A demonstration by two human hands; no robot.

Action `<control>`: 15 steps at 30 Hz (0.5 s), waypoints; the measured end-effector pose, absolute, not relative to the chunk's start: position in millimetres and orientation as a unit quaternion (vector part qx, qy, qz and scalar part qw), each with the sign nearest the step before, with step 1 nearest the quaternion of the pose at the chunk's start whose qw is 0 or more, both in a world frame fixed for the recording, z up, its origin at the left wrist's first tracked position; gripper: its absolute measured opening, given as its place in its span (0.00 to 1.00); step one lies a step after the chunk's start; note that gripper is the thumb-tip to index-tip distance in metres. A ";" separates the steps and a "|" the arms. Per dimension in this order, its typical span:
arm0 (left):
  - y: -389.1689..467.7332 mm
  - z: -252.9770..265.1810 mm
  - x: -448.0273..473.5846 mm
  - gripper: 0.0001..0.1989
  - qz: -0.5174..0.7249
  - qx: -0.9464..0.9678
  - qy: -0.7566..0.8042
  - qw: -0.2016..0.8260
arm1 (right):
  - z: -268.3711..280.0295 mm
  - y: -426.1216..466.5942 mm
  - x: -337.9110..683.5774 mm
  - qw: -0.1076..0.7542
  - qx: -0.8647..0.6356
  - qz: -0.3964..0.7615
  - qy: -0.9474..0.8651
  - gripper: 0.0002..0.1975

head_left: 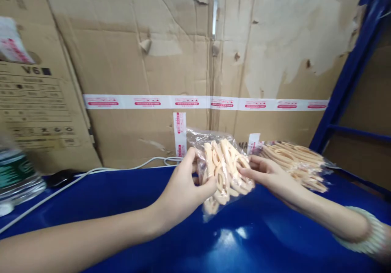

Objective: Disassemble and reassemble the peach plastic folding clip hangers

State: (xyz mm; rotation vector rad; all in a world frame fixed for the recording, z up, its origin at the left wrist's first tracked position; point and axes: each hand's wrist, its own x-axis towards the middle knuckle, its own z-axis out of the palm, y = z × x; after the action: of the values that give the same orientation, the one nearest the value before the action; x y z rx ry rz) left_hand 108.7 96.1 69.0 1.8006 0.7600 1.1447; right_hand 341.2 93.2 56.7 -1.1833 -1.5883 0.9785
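Between my hands is a clear plastic bag (pixel 222 169) packed with several pale, beige pieces that have oval loops; their exact kind I cannot make out. My left hand (pixel 187 183) grips the bag's left side, thumb across the front. On the right side, my right hand (pixel 264 171) pinches the same bag with the thumb in front and the fingers at the edge. The bag is held tilted above the blue table surface (pixel 171 240). Just beyond my right hand lies a pile of similar bagged beige pieces (pixel 293 159), partly hidden by my forearm.
Large cardboard sheets (pixel 146 69) with printed tape stand behind the table. At the left are a water bottle (pixel 18 175), a dark object (pixel 61 178) and a white cable (pixel 122 168) along the back edge. A blue metal post (pixel 345 73) rises at the right.
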 end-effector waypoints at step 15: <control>48.5 20.3 9.3 0.14 0.229 0.950 0.208 -0.036 | 26.2 205.9 250.9 0.408 -0.328 0.324 -0.788 0.10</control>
State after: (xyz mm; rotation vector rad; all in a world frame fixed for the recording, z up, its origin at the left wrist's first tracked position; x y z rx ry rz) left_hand 9.3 48.5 20.3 3.0556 0.6681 0.7380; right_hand 250.9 205.9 26.2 -0.8266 -1.9871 0.8155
